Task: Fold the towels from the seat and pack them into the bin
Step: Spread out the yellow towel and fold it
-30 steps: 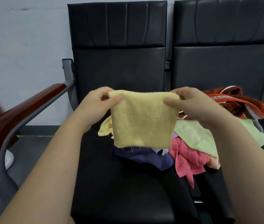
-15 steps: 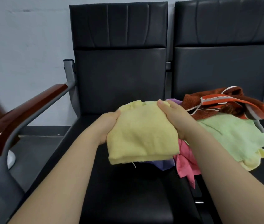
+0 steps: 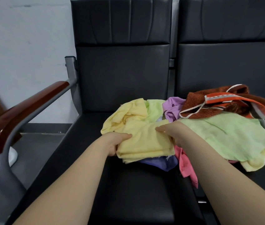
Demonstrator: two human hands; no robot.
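Note:
A folded yellow towel (image 3: pixel 146 142) lies low over the pile on the black seat (image 3: pixel 128 189). My left hand (image 3: pixel 117 142) grips its left edge, thumb on top. My right hand (image 3: pixel 172 132) holds its right side, fingers pressed on the cloth. Behind it sits another crumpled yellow towel (image 3: pixel 128 111). The pile also holds a light green towel (image 3: pixel 226 137), a purple one (image 3: pixel 172 108), a pink one (image 3: pixel 185 166), a blue one (image 3: pixel 159 163) under the folded towel, and a brown and orange towel (image 3: pixel 222 103). No bin is in view.
Two black padded chairs stand side by side against a pale wall. A wooden armrest (image 3: pixel 23 109) on a grey metal frame (image 3: pixel 1 168) runs along the left. The gap between the seats (image 3: pixel 200 200) lies under my right forearm.
The yellow towel, held up spread by both hands a second ago, has been folded over and brought down onto the pile. Both hands have moved lower and closer together.

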